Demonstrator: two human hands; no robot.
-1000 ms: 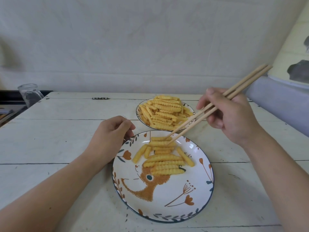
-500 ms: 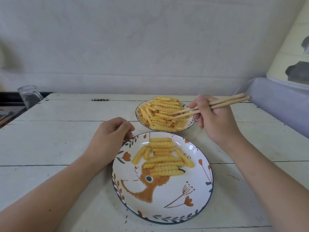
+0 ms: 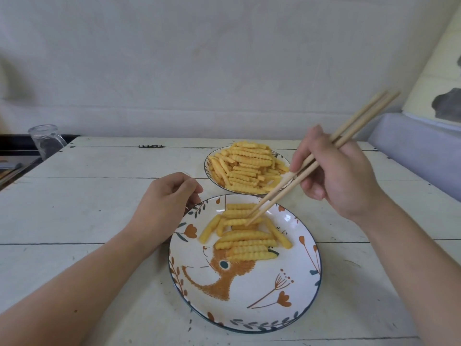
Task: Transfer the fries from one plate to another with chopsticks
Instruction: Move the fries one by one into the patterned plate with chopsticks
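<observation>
A near plate (image 3: 294, 290) painted with an orange animal and flowers carries several crinkle-cut fries (image 3: 245, 242) in its upper half. Behind it a far plate (image 3: 208, 168) is piled high with fries (image 3: 247, 168). My right hand (image 3: 336, 176) grips a pair of wooden chopsticks (image 3: 309, 163). Their tips are down on a fry (image 3: 238, 214) at the top of the near plate's pile. My left hand (image 3: 164, 206) rests with curled fingers against the near plate's upper left rim.
The plates sit on a white plank table (image 3: 87, 208). A clear glass (image 3: 46, 142) stands at the table's far left corner, next to a dark counter. A grey-blue surface (image 3: 419, 151) rises at the right edge. A white wall is behind.
The chopsticks went from the near plate to the far pile half a second ago and have now swung back down onto the near plate's fries. My left hand stayed put.
</observation>
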